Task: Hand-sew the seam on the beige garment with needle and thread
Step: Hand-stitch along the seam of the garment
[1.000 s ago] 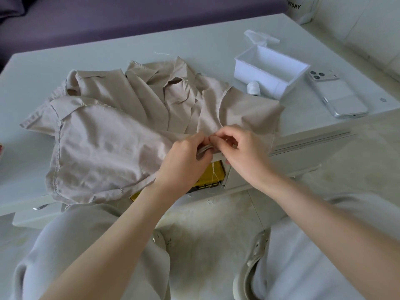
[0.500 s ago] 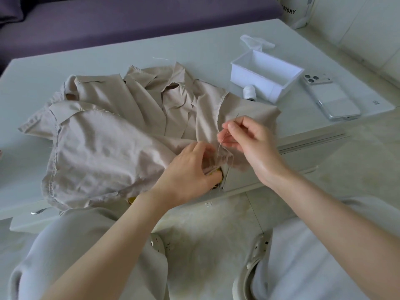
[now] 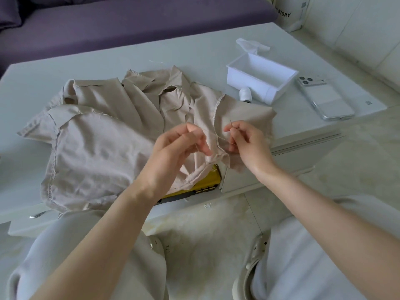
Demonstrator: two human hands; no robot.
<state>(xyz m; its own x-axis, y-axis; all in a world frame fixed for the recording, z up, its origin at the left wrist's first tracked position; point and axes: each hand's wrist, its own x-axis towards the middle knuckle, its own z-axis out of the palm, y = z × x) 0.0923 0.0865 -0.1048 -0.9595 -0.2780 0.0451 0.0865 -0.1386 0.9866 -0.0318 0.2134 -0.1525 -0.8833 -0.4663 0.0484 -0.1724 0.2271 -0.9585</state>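
- A low pale table (image 3: 108, 68) stands in front of a purple sofa (image 3: 129, 22) that runs along its far edge; the floor (image 3: 205, 234) below is pale, mottled tile.
- The beige garment (image 3: 97, 148) lies crumpled across the middle of the table. Its hem spills over the near edge, with raw, fraying seams turned up.
- The person's right hand (image 3: 249, 144) is raised just above the near edge, thumb and forefinger pinching a needle (image 3: 231, 122) whose tip pokes upward.
- A pale thread (image 3: 223, 139) runs from that hand down to the fabric fold between the two hands.
- The left hand (image 3: 173, 152) is held over the garment near the same fold, fingers curled inward. I cannot tell whether they grip the thread, the cloth or nothing.
- Toward the far right corner sits an open white box (image 3: 287, 82), with a scrap of clear plastic (image 3: 249, 45) behind it.
- A spool of white thread (image 3: 245, 95) stands just beside the box's near wall, touching the garment's edge.
- A phone (image 3: 324, 100) lies face down along the right edge, near the box.
- A short loose strand (image 3: 157, 61) lies on bare tabletop beyond the garment.
- Under the near edge, something yellow (image 3: 211, 178) shows in an open compartment, half hidden by the hanging cloth.
- A white bag (image 3: 290, 14) with dark lettering stands on the floor past the far right corner.
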